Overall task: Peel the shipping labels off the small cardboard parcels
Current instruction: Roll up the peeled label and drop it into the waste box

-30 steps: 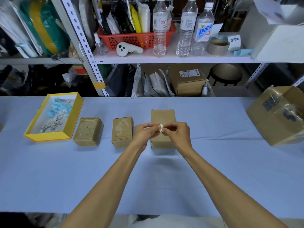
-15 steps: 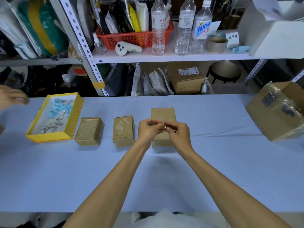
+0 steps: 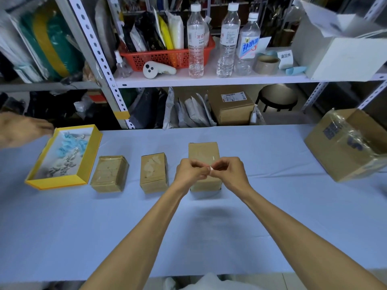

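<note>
Above rightmost parcel (image 3: pixel 204 155), left hand (image 3: pixel 189 173) and right hand (image 3: pixel 229 172) fingers pinch white scrap (image 3: pixel 211 169), mostly hidden.

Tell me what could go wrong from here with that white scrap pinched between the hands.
1. The label scrap, pinched by the left hand and right hand, may stick to them instead of dropping.
2. A white fleck on the parcel could be missed.
3. Another person's hand by the yellow box may get in the way.

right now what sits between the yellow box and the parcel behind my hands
The left parcel and the middle parcel, standing apart on the table, seen in the head view.
</note>
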The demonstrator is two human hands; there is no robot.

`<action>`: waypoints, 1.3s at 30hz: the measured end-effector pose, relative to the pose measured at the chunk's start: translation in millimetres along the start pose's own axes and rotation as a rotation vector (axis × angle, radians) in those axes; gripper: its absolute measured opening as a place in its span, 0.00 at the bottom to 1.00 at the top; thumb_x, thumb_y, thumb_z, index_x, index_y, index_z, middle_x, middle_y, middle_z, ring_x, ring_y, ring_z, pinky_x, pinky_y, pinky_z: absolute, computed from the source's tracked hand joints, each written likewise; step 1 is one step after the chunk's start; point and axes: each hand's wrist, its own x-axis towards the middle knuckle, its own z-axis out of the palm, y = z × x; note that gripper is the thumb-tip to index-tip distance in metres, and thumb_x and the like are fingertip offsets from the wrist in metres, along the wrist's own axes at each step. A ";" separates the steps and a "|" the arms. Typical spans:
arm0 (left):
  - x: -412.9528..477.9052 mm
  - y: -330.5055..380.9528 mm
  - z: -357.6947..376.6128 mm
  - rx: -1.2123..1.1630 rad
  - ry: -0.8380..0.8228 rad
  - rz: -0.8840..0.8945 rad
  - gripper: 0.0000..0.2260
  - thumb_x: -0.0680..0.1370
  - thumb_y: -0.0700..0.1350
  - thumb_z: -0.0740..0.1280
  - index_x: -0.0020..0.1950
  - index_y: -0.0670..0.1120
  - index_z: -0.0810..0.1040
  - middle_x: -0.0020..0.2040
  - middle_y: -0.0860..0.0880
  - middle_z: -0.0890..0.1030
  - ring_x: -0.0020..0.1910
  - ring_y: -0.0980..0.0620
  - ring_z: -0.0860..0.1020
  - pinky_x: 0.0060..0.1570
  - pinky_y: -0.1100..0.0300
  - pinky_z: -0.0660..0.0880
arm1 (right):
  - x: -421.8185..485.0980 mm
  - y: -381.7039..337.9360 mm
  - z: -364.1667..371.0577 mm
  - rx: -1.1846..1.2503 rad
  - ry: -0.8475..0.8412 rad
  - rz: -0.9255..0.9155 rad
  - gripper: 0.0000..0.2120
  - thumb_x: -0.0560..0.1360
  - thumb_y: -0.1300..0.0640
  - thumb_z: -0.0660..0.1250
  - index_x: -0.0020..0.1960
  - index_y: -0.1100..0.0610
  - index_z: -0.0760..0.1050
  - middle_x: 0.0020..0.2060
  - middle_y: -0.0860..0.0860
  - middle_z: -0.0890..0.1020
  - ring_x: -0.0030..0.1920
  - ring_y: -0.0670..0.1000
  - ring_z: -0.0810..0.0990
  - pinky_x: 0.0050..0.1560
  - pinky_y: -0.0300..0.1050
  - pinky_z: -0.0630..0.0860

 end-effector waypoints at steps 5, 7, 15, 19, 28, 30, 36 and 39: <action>0.1 -1.3 5.1 0.032 0.029 0.025 0.04 0.68 0.38 0.77 0.41 0.39 0.84 0.40 0.43 0.85 0.42 0.48 0.85 0.50 0.54 0.82 | 5.2 -1.6 -3.8 -0.100 -0.008 -0.032 0.04 0.63 0.64 0.77 0.37 0.61 0.83 0.33 0.54 0.84 0.36 0.53 0.84 0.40 0.47 0.80; -0.4 0.0 8.2 0.033 0.025 0.035 0.04 0.67 0.38 0.77 0.40 0.41 0.84 0.40 0.44 0.85 0.42 0.49 0.85 0.50 0.54 0.82 | 6.2 -1.1 -9.0 -0.097 -0.007 -0.034 0.05 0.63 0.64 0.78 0.38 0.61 0.84 0.33 0.54 0.85 0.37 0.52 0.84 0.40 0.43 0.79; 4.5 21.6 37.9 0.013 0.079 0.074 0.04 0.70 0.37 0.74 0.37 0.44 0.81 0.38 0.46 0.84 0.41 0.48 0.85 0.51 0.55 0.82 | 11.8 -1.2 -41.6 -0.025 0.019 -0.002 0.06 0.73 0.61 0.71 0.49 0.59 0.85 0.46 0.53 0.83 0.49 0.50 0.82 0.53 0.40 0.77; 11.5 36.6 60.1 -0.020 0.030 0.109 0.05 0.68 0.35 0.74 0.38 0.43 0.82 0.40 0.44 0.84 0.46 0.44 0.84 0.53 0.50 0.81 | 8.5 -6.1 -63.3 0.051 0.102 0.054 0.09 0.74 0.62 0.69 0.53 0.60 0.84 0.45 0.49 0.83 0.50 0.49 0.83 0.51 0.37 0.77; 21.1 64.3 126.3 0.321 -0.375 0.254 0.09 0.70 0.33 0.72 0.47 0.42 0.82 0.41 0.46 0.84 0.41 0.51 0.83 0.50 0.51 0.80 | -14.2 0.9 -143.6 -0.155 0.322 0.118 0.05 0.66 0.62 0.76 0.41 0.60 0.83 0.33 0.52 0.84 0.35 0.46 0.81 0.38 0.39 0.75; 20.0 74.6 144.6 0.469 -0.436 0.330 0.09 0.71 0.36 0.72 0.50 0.43 0.82 0.45 0.45 0.84 0.43 0.50 0.81 0.41 0.57 0.79 | -21.9 2.2 -162.5 -0.207 0.326 0.128 0.03 0.67 0.61 0.76 0.40 0.60 0.83 0.32 0.51 0.83 0.33 0.46 0.80 0.36 0.39 0.75; 24.5 80.4 199.3 0.801 -0.536 0.396 0.09 0.73 0.35 0.69 0.51 0.43 0.82 0.49 0.43 0.83 0.49 0.47 0.81 0.41 0.61 0.75 | -51.9 30.0 -209.9 -0.162 0.604 0.271 0.05 0.67 0.68 0.72 0.40 0.59 0.82 0.36 0.51 0.82 0.36 0.47 0.78 0.38 0.38 0.73; 24.6 76.0 225.3 0.888 -0.532 0.402 0.10 0.73 0.34 0.66 0.51 0.43 0.81 0.52 0.43 0.82 0.50 0.45 0.81 0.42 0.59 0.75 | -63.0 50.5 -234.6 -0.174 0.665 0.362 0.06 0.67 0.68 0.72 0.42 0.60 0.82 0.38 0.53 0.82 0.38 0.50 0.79 0.40 0.40 0.73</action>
